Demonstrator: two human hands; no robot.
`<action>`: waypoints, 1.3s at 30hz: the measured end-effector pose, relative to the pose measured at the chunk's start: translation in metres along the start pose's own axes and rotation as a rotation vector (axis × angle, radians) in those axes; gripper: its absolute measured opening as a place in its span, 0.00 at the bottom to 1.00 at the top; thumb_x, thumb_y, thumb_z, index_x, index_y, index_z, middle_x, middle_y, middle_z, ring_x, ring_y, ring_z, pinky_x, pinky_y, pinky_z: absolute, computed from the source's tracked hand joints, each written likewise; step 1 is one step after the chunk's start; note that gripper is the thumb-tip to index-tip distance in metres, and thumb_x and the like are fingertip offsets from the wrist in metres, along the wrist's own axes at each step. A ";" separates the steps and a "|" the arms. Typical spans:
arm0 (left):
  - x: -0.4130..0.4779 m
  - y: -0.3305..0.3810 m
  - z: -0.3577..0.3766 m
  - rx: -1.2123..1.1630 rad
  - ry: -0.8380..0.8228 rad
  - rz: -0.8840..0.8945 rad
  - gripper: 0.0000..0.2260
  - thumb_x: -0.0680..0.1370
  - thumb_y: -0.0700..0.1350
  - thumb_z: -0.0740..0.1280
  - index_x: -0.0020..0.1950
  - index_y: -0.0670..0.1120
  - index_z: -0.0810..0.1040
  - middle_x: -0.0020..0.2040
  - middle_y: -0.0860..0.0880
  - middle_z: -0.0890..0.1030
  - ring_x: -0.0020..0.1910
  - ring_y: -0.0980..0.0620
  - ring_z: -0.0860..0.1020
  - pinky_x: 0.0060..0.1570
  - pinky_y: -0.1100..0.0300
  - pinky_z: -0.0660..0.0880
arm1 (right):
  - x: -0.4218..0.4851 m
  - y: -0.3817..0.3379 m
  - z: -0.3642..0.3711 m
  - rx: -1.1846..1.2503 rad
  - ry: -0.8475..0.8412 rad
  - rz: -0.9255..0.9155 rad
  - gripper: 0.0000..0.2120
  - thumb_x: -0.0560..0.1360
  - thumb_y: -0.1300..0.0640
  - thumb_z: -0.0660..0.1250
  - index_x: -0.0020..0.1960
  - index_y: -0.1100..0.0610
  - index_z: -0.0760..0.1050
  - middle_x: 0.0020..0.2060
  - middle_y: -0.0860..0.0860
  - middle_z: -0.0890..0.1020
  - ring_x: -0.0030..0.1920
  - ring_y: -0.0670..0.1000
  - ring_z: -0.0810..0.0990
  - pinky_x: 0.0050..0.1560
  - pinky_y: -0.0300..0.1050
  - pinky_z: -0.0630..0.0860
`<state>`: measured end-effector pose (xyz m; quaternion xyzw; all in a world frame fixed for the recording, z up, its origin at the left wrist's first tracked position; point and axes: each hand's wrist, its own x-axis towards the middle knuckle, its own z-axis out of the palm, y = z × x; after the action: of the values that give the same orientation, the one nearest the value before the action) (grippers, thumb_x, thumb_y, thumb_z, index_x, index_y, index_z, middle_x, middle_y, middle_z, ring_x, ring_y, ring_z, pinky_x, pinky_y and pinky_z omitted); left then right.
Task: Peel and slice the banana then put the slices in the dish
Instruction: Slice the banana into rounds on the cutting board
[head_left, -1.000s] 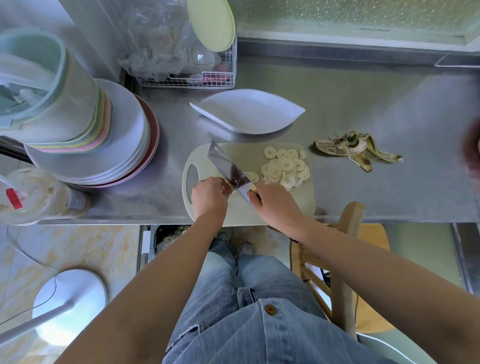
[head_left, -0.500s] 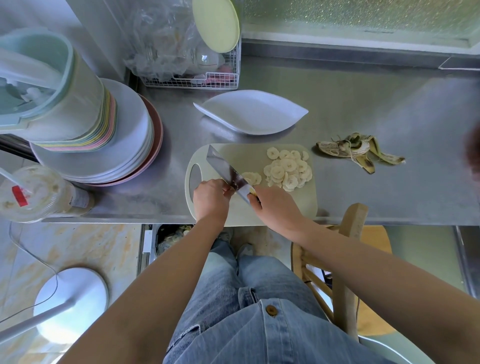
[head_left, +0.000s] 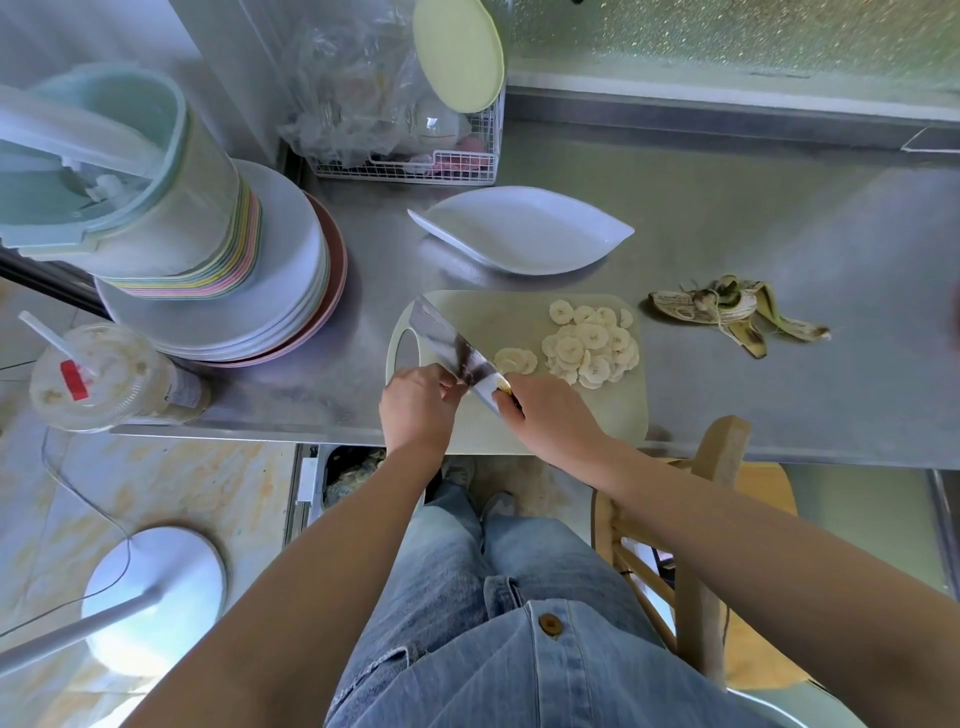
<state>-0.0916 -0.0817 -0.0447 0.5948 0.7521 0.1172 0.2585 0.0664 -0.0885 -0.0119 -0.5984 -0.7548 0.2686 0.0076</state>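
A pale green cutting board (head_left: 613, 426) lies at the counter's front edge. A pile of banana slices (head_left: 592, 343) sits on its far right part, with a few more slices (head_left: 515, 359) just right of the blade. My right hand (head_left: 550, 415) grips the handle of a cleaver (head_left: 452, 345), whose blade points away to the left. My left hand (head_left: 415, 405) is curled against the blade's left side, and whatever is under its fingers is hidden. The white leaf-shaped dish (head_left: 519, 234) stands empty behind the board. The banana peel (head_left: 732, 312) lies to the right.
A stack of plates (head_left: 291, 291) with a tall plastic jug (head_left: 104, 171) on it fills the left counter. A lidded drink cup (head_left: 104, 374) lies at the left edge. A wire rack (head_left: 415, 166) stands at the back. A wooden chair (head_left: 701, 519) is at my right knee.
Both hands stay at the near left part of the board with the cleaver between them. The blade has shifted only slightly; the slice piles look the same.
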 end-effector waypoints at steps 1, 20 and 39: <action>0.000 -0.001 0.001 -0.002 -0.002 -0.007 0.09 0.75 0.52 0.70 0.46 0.47 0.83 0.43 0.49 0.85 0.47 0.48 0.79 0.44 0.56 0.74 | 0.000 0.000 0.001 0.003 -0.005 0.003 0.12 0.79 0.56 0.56 0.37 0.58 0.62 0.26 0.50 0.63 0.30 0.55 0.67 0.26 0.44 0.55; 0.005 0.001 0.010 0.059 -0.011 -0.037 0.08 0.74 0.52 0.70 0.45 0.49 0.83 0.41 0.48 0.83 0.46 0.48 0.78 0.40 0.56 0.74 | 0.004 0.007 0.013 -0.081 -0.024 -0.003 0.10 0.80 0.55 0.54 0.48 0.60 0.70 0.29 0.52 0.67 0.32 0.56 0.68 0.33 0.46 0.61; -0.005 0.000 -0.002 0.114 -0.030 0.006 0.12 0.76 0.40 0.65 0.59 0.43 0.79 0.58 0.45 0.75 0.58 0.45 0.72 0.52 0.52 0.75 | 0.000 0.012 0.019 0.097 0.006 0.074 0.19 0.79 0.56 0.56 0.31 0.52 0.54 0.25 0.50 0.60 0.25 0.48 0.58 0.27 0.44 0.55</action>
<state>-0.0921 -0.0858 -0.0417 0.6126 0.7516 0.0662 0.2353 0.0703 -0.0944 -0.0334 -0.6256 -0.7183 0.3032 0.0293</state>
